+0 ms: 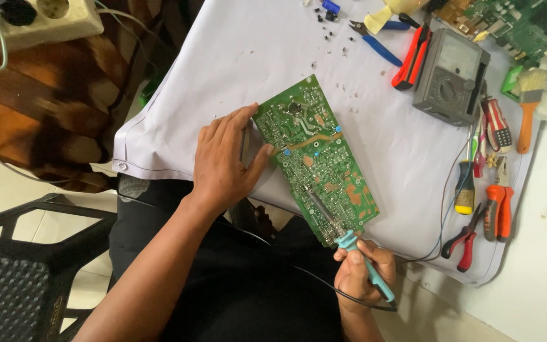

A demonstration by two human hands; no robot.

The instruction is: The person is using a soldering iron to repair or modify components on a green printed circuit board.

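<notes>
Power strip (39, 22): I am seeing a cream power strip lying at 10 o'clock of the view, on a brown patterned cloth.
Chair (26, 272): a black plastic chair is standing at 8 o'clock, off the tabletop.
Left hand (226, 161): I am watching it lying flat with fingers spread, palm down, pressing on the 9 o'clock edge of the circuit board; the thumb is touching the board's edge.
Circuit board (316, 158): the green circuit board is lying solder side up on the white sheet, near the middle of the view, its long axis running from 11 o'clock to 5 o'clock, its lower corner overhanging the near edge.
Tabletop (254, 50): it is carrying a white sheet, with small loose bits scattered towards 12 o'clock.
Soldering iron (349, 244): its metal tip is resting on the board's lower half; the teal handle is running towards 5 o'clock, a black cord trailing from it.
Right hand (365, 269): it is pinching the teal handle between thumb and fingers, just off the board's 5 o'clock corner.
Multimeter (451, 76): a grey meter is lying at 1 o'clock of the board, well apart.
Pliers (466, 240): red-handled pliers are lying at 3 o'clock of the right hand, beside orange-handled cutters (498, 212) and a yellow-and-black screwdriver (465, 187).
Brush (527, 107): an orange-handled brush is lying at 2 o'clock, near the far right edge.
</notes>
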